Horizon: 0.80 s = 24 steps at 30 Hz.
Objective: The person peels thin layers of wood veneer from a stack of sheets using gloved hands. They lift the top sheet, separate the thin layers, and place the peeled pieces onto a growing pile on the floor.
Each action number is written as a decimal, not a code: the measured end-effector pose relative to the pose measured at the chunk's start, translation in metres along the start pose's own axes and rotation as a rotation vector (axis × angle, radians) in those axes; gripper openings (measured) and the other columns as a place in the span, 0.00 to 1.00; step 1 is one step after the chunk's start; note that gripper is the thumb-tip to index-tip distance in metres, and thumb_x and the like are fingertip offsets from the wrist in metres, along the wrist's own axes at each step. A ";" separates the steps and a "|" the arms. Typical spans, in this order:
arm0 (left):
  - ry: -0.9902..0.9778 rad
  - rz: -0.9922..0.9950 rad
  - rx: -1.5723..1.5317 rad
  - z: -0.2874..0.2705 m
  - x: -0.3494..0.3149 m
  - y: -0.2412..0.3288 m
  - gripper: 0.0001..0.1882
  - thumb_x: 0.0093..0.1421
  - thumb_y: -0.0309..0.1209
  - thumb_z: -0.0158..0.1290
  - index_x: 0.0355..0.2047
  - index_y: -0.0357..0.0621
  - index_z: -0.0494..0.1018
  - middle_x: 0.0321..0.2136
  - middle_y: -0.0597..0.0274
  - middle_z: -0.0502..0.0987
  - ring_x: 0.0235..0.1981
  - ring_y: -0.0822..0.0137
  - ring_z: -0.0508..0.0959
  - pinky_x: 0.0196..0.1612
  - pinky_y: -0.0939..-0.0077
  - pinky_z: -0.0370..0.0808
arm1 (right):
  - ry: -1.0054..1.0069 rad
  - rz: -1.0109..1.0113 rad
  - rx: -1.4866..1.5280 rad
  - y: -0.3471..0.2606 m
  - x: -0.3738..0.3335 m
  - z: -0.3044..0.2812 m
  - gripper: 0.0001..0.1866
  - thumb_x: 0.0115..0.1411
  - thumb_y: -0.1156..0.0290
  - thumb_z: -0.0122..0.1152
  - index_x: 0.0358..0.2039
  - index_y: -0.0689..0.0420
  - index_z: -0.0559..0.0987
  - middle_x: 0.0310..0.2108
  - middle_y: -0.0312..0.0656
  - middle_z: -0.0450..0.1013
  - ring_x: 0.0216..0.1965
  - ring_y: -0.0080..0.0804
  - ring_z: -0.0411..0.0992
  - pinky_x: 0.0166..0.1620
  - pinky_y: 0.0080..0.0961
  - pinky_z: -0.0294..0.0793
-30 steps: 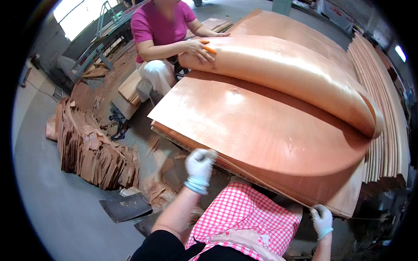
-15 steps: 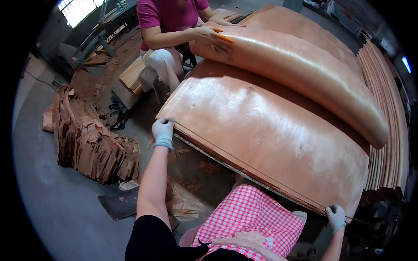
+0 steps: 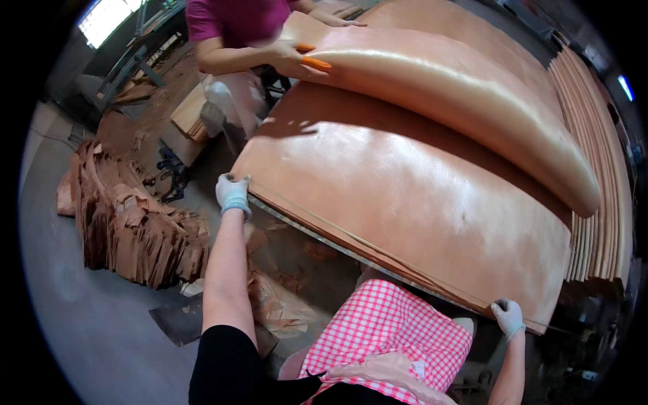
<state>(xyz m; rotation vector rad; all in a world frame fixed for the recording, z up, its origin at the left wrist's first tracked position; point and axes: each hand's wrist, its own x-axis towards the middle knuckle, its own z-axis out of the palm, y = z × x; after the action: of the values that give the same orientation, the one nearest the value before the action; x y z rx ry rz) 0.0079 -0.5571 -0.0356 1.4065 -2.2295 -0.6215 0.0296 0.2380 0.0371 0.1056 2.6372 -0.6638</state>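
Both my hands wear pale gloves. My left hand (image 3: 233,193) pinches at the left near corner of a stack of thin reddish-brown wood veneer sheets (image 3: 378,182). My right hand (image 3: 507,317) is pinched at the right end of the same near edge. Between them a thin tan cord or narrow strip (image 3: 351,235) runs along the edge, sagging slightly toward me; its exact kind is unclear. Across the stack, another person's hand (image 3: 297,61), with orange finger covers, holds a large veneer sheet (image 3: 445,88) curled over into a broad fold.
Left on the floor stands a bundle of ragged brown veneer scraps (image 3: 135,223). Curved veneer sheets (image 3: 594,175) are stacked at the right. Torn pieces (image 3: 280,304) and a dark flat board (image 3: 179,320) lie near my left arm. A pink checked apron (image 3: 391,324) covers my lap.
The view has shifted a little. The thin line between my hands now sags nearer the edge, and my right hand sits slightly farther left and up. The other person's hand has moved left along the fold.
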 end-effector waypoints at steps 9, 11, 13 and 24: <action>-0.033 -0.026 -0.192 -0.015 0.026 -0.035 0.41 0.46 0.40 0.68 0.57 0.34 0.65 0.53 0.44 0.72 0.50 0.53 0.75 0.55 0.63 0.70 | -0.065 0.152 -0.266 0.002 0.023 -0.031 0.22 0.51 0.53 0.63 0.34 0.62 0.81 0.32 0.56 0.77 0.37 0.51 0.76 0.41 0.40 0.73; -0.097 -0.081 -0.025 0.004 -0.008 0.009 0.42 0.46 0.45 0.67 0.58 0.40 0.65 0.53 0.43 0.72 0.52 0.51 0.74 0.55 0.62 0.70 | -0.028 0.303 -0.245 0.012 0.015 -0.038 0.23 0.50 0.52 0.65 0.33 0.62 0.81 0.31 0.55 0.77 0.37 0.51 0.76 0.41 0.39 0.73; -0.023 -0.057 0.270 -0.009 0.001 0.014 0.44 0.46 0.54 0.64 0.59 0.48 0.65 0.54 0.44 0.71 0.52 0.48 0.73 0.56 0.58 0.69 | -0.058 0.307 -0.191 0.017 0.026 -0.026 0.24 0.48 0.51 0.66 0.32 0.62 0.81 0.31 0.55 0.77 0.37 0.49 0.76 0.42 0.39 0.73; -0.404 1.032 0.330 0.017 -0.388 0.197 0.51 0.52 0.55 0.56 0.66 0.33 0.49 0.67 0.40 0.46 0.69 0.45 0.45 0.69 0.51 0.40 | -0.045 0.195 -0.112 0.039 0.024 -0.014 0.25 0.51 0.50 0.63 0.37 0.61 0.80 0.38 0.55 0.77 0.42 0.49 0.75 0.47 0.39 0.73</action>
<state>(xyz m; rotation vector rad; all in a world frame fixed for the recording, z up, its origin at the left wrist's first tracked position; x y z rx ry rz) 0.0083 -0.1252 0.0187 0.0710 -3.0230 -0.1657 0.0094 0.2784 0.0211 0.3066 2.5721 -0.4479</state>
